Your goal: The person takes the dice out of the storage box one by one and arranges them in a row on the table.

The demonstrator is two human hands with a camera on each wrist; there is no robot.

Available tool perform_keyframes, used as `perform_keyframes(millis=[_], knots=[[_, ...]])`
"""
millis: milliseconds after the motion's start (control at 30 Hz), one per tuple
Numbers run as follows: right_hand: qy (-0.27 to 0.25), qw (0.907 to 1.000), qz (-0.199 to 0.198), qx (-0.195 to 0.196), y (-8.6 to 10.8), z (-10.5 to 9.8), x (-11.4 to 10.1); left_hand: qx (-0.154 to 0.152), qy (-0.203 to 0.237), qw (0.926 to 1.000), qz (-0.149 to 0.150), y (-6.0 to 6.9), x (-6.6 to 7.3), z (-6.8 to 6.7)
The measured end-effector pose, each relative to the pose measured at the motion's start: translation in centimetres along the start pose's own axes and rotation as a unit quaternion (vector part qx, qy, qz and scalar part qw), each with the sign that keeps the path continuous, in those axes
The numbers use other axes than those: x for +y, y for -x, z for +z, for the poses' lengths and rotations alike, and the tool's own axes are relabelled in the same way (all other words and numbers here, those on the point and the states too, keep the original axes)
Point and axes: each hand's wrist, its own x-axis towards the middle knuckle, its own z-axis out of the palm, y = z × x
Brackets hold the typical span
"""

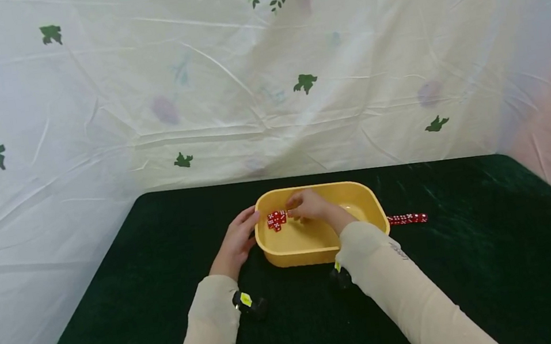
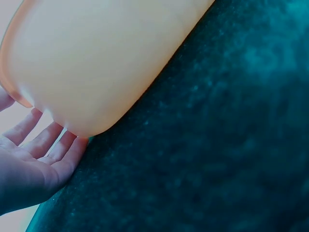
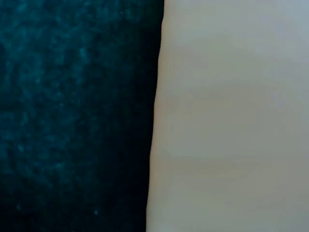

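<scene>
A yellow plastic basin (image 1: 307, 256) stands on the dark green cloth. My left hand (image 1: 236, 241) holds its left side, with several fingertips against the outer wall in the left wrist view and a digit at the rim. Inside the basin, my right hand (image 1: 311, 205) reaches to the left part, its fingers bent and pinching at a red die beside a small cluster of red dice (image 1: 276, 219) with white pips. The right fingertips are partly hidden by the hand itself. The right wrist view shows only the basin's pale outer wall (image 3: 231, 116) and cloth.
A row of red dice (image 1: 408, 219) lies on the cloth just right of the basin. Dark green cloth (image 1: 475, 262) covers the table. Behind it hangs a white sheet (image 1: 248, 123) with green leaf prints.
</scene>
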Motion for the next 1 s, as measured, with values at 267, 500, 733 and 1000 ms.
perform_keyframes(millis=[267, 500, 733, 1000], knots=[[0.03, 0.9995, -0.003, 0.004, 0.07, 0.21, 0.11, 0.002, 0.002, 1.0, 0.001, -0.15, -0.11, 0.04], [0.045, 0.999, -0.002, 0.001, 0.05, 0.31, 0.18, 0.002, 0.003, 1.0, 0.002, -0.21, -0.13, -0.04], [0.067, 0.9977, 0.009, 0.003, 0.07, 0.51, 0.1, 0.0, -0.002, 1.0, 0.003, -0.21, -0.14, -0.03], [0.092, 0.9957, -0.001, 0.002, 0.02, 0.72, 0.1, 0.0, -0.004, 1.0, 0.002, -0.31, -0.19, -0.12]])
